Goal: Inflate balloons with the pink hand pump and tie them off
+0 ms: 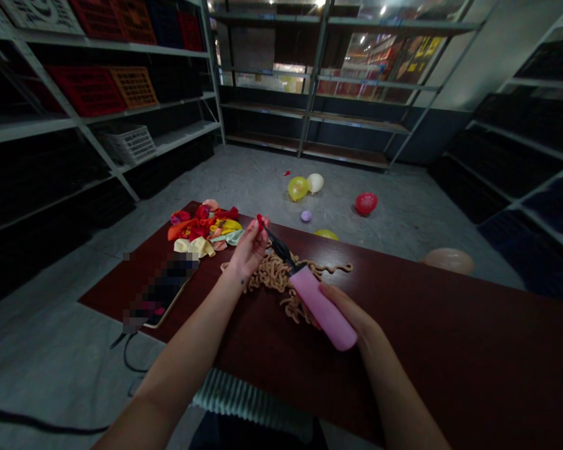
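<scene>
My right hand is wrapped round the pink barrel of a balloon pump, whose black nozzle points up and left. At the nozzle's tip, the fingers of my left hand pinch a small red balloon. Whether the balloon's neck is on the nozzle I cannot tell. Beneath both hands lies a tangled heap of brown cord on the dark table. Left of my left hand is a pile of flat balloons in red, orange, yellow and pale colours.
A phone, partly blurred out, lies at the left of the brown table. Inflated yellow, white and red balloons rest on the floor beyond. Shelves with crates stand at left; more shelving stands behind.
</scene>
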Motion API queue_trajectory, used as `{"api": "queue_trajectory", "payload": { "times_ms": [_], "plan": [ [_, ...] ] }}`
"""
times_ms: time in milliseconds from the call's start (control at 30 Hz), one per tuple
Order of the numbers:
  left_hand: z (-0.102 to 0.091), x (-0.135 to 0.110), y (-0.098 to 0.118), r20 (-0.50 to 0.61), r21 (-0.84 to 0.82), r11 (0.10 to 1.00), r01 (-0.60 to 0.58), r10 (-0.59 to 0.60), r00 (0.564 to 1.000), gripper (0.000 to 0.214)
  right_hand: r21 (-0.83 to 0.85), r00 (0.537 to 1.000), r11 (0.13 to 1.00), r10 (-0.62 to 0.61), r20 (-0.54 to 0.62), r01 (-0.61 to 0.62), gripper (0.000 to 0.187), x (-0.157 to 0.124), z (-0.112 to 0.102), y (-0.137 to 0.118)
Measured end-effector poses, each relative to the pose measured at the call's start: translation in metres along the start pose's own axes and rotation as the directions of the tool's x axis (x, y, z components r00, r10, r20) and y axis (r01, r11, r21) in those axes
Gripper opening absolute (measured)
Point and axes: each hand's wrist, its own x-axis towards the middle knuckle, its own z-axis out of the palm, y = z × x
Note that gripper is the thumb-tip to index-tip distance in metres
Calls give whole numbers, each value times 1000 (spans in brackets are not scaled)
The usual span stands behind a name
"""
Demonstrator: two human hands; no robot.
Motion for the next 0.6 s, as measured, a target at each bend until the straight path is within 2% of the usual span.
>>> {"api": "queue_trajectory", "payload": {
  "times_ms": [133, 333, 600],
  "plan": [
    [-2, 2, -1, -8, 49, 998, -40, 40, 999, 18, 2, 1000, 1000, -1, -8, 1, 49, 2, 2, 2],
    [-3, 0, -6, 113, 119, 985, -125, 112, 987, 11, -2, 1000, 1000, 12, 7, -12, 49, 3, 5, 2],
    [-3, 0, -8, 133, 151, 951, -271, 252, 959, 27, 14, 1000, 1000, -10, 14, 10, 54, 0, 8, 1]
  ]
}}
